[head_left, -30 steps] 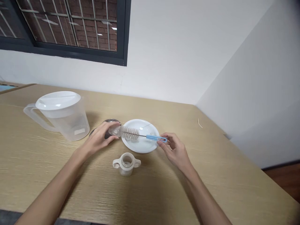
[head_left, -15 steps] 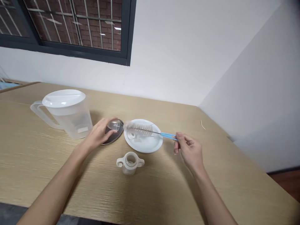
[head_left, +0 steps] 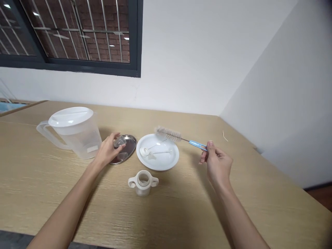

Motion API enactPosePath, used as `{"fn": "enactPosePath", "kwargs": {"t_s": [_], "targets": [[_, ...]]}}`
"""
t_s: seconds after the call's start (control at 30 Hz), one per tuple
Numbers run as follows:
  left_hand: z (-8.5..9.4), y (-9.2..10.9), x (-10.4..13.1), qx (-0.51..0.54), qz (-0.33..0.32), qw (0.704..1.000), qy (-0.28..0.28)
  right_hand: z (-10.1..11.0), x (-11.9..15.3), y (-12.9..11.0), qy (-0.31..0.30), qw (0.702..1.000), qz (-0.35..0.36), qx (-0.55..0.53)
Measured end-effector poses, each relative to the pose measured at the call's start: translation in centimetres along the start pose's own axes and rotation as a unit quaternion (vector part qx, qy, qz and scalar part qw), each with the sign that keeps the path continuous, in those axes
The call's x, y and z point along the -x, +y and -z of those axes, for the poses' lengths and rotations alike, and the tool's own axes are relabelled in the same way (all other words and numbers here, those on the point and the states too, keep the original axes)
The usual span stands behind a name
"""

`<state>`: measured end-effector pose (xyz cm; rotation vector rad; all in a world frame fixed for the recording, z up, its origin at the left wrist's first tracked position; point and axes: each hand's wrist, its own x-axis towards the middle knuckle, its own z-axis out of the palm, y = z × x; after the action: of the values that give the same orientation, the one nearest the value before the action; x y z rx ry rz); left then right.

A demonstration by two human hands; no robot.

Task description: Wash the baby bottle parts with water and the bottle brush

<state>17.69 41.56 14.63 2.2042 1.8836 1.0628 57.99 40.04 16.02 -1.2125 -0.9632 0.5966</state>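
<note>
My left hand [head_left: 108, 150] is closed round a small clear cup [head_left: 120, 141], tilted above an oval metal tray [head_left: 131, 142]. My right hand [head_left: 217, 162] grips the blue handle of a bottle brush [head_left: 169, 133], its white bristles pointing left over the back rim of a white bowl [head_left: 169, 162]. In that bowl lie a white ring-shaped part [head_left: 144, 151], a small translucent piece [head_left: 151, 156] and thin straw-like sticks. Nearer me stands a small bottle [head_left: 143, 183] with two cream handles and an open top.
A translucent lidded pitcher [head_left: 77, 133] stands at the left, its handle facing left. A thin pale strip [head_left: 225, 136] lies at the right of the wooden table [head_left: 197, 207]. Behind are a wall and a barred window [head_left: 85, 31].
The brush has moved right, away from the clear cup, along with my right hand. My left hand has tilted the cup and shifted slightly left over the tray.
</note>
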Motion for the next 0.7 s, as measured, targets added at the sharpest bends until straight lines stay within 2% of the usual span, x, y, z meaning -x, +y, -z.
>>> {"fn": "enactPosePath", "kwargs": {"t_s": [0.23, 0.37, 0.57, 0.7], "targets": [[-1.0, -1.5, -2.3, -0.039, -0.017, 0.996, -0.08, 0.9, -1.9, 1.1, 0.076, 0.986, -0.052, -0.141], [-1.7, -2.0, -4.0, -0.065, -0.029, 0.991, -0.111, 1.2, -2.4, 1.3, 0.102, 0.978, -0.074, -0.164], [-2.1, -2.1, -5.0, -0.11, -0.028, 0.986, -0.121, 1.2, -2.4, 0.9, 0.107, 0.974, -0.072, -0.185], [-1.5, -1.2, -5.1, -0.119, -0.04, 0.987, -0.104, 1.2, -2.3, 0.6, 0.101, 0.972, -0.074, -0.197]]}}
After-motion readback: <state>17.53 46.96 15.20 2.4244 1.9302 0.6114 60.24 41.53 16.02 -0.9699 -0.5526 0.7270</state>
